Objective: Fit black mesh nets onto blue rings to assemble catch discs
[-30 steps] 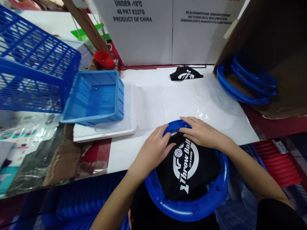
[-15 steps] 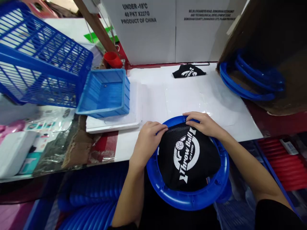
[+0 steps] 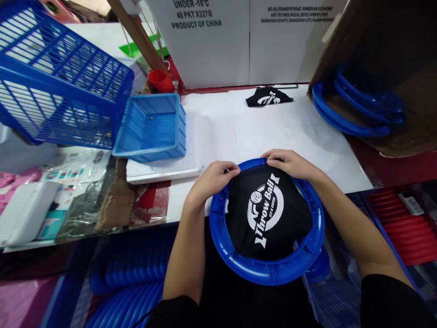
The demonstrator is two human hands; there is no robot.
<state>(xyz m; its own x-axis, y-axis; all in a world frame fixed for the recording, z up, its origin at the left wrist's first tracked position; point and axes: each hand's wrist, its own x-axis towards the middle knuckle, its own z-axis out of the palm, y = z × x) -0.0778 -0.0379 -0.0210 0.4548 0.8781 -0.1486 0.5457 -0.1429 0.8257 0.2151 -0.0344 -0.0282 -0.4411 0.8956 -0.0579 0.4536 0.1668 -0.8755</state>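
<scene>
A blue plastic ring (image 3: 266, 272) leans against my body at the table's front edge. Across its opening lies a black mesh cloth (image 3: 293, 214) printed with white "Throw Ball" lettering. My left hand (image 3: 218, 177) pinches the cloth's edge at the ring's upper left, thumb and fingers together. At the top of the ring, my right hand (image 3: 290, 163) is closed on the rim and the cloth edge there. The cloth's lower part hangs loosely inside the ring, with a small gap showing at the lower right.
Another folded black cloth (image 3: 269, 97) lies at the table's back. More blue rings (image 3: 351, 123) sit in a cardboard box on the right. To the left stand a light blue bin (image 3: 150, 130), a blue basket (image 3: 64, 77) and a red cup (image 3: 162, 81). Ring stacks (image 3: 133, 269) are below.
My left hand has shifted slightly up along the ring with the cloth edge. The ring appears a little higher in view; my right hand keeps its place on the rim.
</scene>
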